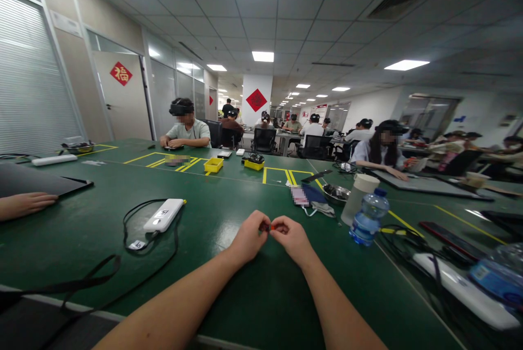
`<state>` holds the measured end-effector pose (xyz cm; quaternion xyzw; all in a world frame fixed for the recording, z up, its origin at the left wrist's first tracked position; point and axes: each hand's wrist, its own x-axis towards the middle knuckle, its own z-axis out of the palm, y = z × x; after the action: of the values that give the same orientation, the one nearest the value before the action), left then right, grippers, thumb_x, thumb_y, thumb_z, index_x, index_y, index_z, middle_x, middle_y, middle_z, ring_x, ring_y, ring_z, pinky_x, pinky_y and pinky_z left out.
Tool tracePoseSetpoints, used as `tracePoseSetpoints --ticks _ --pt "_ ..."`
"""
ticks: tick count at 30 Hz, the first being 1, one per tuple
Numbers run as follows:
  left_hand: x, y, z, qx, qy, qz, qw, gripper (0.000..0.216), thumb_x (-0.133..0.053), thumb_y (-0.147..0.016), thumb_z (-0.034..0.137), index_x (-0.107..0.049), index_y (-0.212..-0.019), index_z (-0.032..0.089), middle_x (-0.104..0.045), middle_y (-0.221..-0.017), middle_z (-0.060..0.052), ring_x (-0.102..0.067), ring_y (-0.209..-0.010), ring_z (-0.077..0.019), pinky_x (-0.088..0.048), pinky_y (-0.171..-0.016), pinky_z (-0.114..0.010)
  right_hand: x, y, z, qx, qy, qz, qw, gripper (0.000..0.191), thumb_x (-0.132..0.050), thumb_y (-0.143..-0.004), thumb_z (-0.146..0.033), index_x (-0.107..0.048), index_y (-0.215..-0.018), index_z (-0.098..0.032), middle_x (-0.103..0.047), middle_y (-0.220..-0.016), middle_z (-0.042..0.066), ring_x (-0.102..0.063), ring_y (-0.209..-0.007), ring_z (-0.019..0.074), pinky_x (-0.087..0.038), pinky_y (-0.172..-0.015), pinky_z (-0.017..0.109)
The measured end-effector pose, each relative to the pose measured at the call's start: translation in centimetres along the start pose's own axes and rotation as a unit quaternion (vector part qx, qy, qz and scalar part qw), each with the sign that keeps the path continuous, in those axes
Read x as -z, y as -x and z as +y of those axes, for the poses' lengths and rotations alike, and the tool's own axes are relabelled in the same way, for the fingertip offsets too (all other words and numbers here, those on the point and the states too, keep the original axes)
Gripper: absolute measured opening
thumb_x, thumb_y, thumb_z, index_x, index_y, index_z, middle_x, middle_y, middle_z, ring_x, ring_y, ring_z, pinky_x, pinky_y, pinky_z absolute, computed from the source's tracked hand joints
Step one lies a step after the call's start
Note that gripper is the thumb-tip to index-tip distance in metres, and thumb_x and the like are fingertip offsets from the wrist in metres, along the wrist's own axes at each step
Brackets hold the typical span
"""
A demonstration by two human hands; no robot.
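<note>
My left hand (250, 236) and my right hand (292, 238) meet above the green table (229, 197), fingertips nearly touching. Between them is a tiny part, red-orange at the right end (273, 227) and dark toward the left. Its kind is too small to make out. The fingers of both hands are closed in a pinch. The right fingertips are at the red-orange end, and the left ones at the dark end. Whether this is one piece or two, I cannot tell.
A white power bank (164, 216) with a black cable lies to the left. On the right stand a blue-labelled water bottle (370, 217), a pale cup (358, 200) and a metal bowl (335, 193). Yellow trays (213, 165) sit farther back. Another person's hand (28, 205) rests at far left.
</note>
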<state>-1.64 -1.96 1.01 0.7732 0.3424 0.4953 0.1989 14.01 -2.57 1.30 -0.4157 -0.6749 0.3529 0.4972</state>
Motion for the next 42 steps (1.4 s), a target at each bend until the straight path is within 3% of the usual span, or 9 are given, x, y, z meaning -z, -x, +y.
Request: tracePoseSetpoints --ticks 4,10,16,20,27,36,42 --pt "-0.2 0.1 -0.3 0.011 0.006 0.003 1.0 0.02 -0.053 -0.066 0.006 -0.056 -0.082 0.019 -0.054 -0.078 0.0 -0.049 -0.07 -0.0122 -0.039 -0.065 -0.023 0.0 0.1 -0.1 -0.003 -0.009 -0.008 1.0 0.017 -0.062 -0.066 -0.025 -0.06 -0.081 -0.017 -0.061 -0.069 0.0 -0.056 -0.06 0.0122 -0.041 -0.055 0.024" --pt "-0.1 0.0 -0.9 0.067 0.074 -0.015 0.995 0.019 -0.056 -0.07 0.014 -0.056 -0.088 0.017 -0.057 -0.072 0.001 -0.052 -0.066 -0.0109 -0.04 -0.062 -0.022 0.2 -0.1 0.5 -0.036 -0.058 0.0 0.998 0.022 -0.059 -0.069 -0.029 -0.061 -0.086 -0.015 -0.065 -0.074 0.004 -0.062 -0.063 0.0157 -0.047 -0.063 0.029" --pt "-0.1 -0.5 -1.5 0.127 0.214 -0.032 0.968 0.022 -0.055 -0.068 0.011 -0.054 -0.089 0.015 -0.062 -0.084 -0.004 -0.058 -0.076 -0.0129 -0.044 -0.069 -0.023 0.1 -0.2 0.6 -0.065 -0.07 -0.007 0.995 0.022 -0.055 -0.072 -0.029 -0.06 -0.087 -0.014 -0.066 -0.074 0.005 -0.062 -0.059 0.0146 -0.046 -0.056 0.026" --pt "0.0 -0.6 -1.6 0.158 0.229 -0.025 0.96 0.02 -0.06 -0.065 0.014 -0.054 -0.085 0.015 -0.06 -0.074 -0.001 -0.057 -0.067 -0.0116 -0.044 -0.062 -0.022 0.1 -0.2 0.7 -0.073 -0.082 -0.02 0.994 0.023 -0.056 -0.071 -0.032 -0.058 -0.086 -0.015 -0.066 -0.07 0.004 -0.061 -0.057 0.0142 -0.046 -0.055 0.026" --pt "0.2 -0.4 -1.2 0.162 0.222 -0.032 0.961 0.02 -0.061 -0.066 0.017 -0.057 -0.085 0.014 -0.055 -0.066 0.002 -0.053 -0.06 -0.0089 -0.041 -0.057 -0.02 0.3 0.0 0.4 -0.053 -0.08 -0.022 0.995 0.022 -0.06 -0.07 -0.034 -0.059 -0.081 -0.015 -0.065 -0.068 0.003 -0.06 -0.058 0.0142 -0.044 -0.056 0.026" --pt "0.0 -0.4 -1.3 0.212 0.335 0.001 0.918 0.019 -0.06 -0.065 0.014 -0.055 -0.083 0.013 -0.064 -0.082 -0.005 -0.06 -0.074 -0.0138 -0.046 -0.072 -0.027 0.3 0.0 0.7 -0.066 -0.111 0.03 0.991 0.025 -0.066 -0.063 -0.03 -0.062 -0.083 -0.016 -0.066 -0.073 0.005 -0.062 -0.07 0.0188 -0.047 -0.068 0.031" --pt "0.2 -0.3 -1.2 0.194 0.312 -0.013 0.93 0.016 -0.062 -0.066 0.019 -0.057 -0.08 0.014 -0.063 -0.081 -0.005 -0.06 -0.073 -0.0137 -0.046 -0.07 -0.026 0.4 0.0 0.6 -0.069 -0.127 0.03 0.989 0.022 -0.065 -0.064 -0.03 -0.064 -0.08 -0.015 -0.066 -0.074 0.006 -0.061 -0.068 0.0175 -0.047 -0.068 0.031"
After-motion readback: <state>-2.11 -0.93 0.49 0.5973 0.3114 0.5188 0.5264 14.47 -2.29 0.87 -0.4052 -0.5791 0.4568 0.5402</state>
